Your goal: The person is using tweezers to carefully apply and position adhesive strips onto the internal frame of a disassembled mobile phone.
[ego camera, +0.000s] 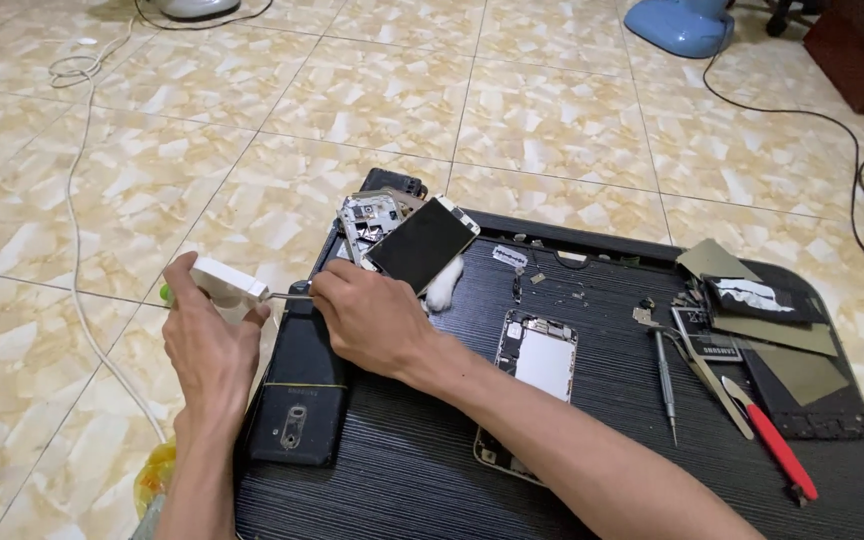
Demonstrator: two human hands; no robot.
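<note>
Phones (544,362) lie opened and part-stripped near the surface's (402,480) left edge, none reassembled, while the left hand (210,345) grips a white tool (229,282) whose tip the right hand (364,315) pinches.

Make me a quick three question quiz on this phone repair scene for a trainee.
1. True or false: the left hand holds a small white object.
2. Which tool lies at the mat's right edge: A) red-handled tool, B) hammer, C) scissors?
3. What lies open in the middle of the black mat, beside the right hand's forearm?

Key:
1. True.
2. A.
3. An opened phone with its insides showing.
</note>
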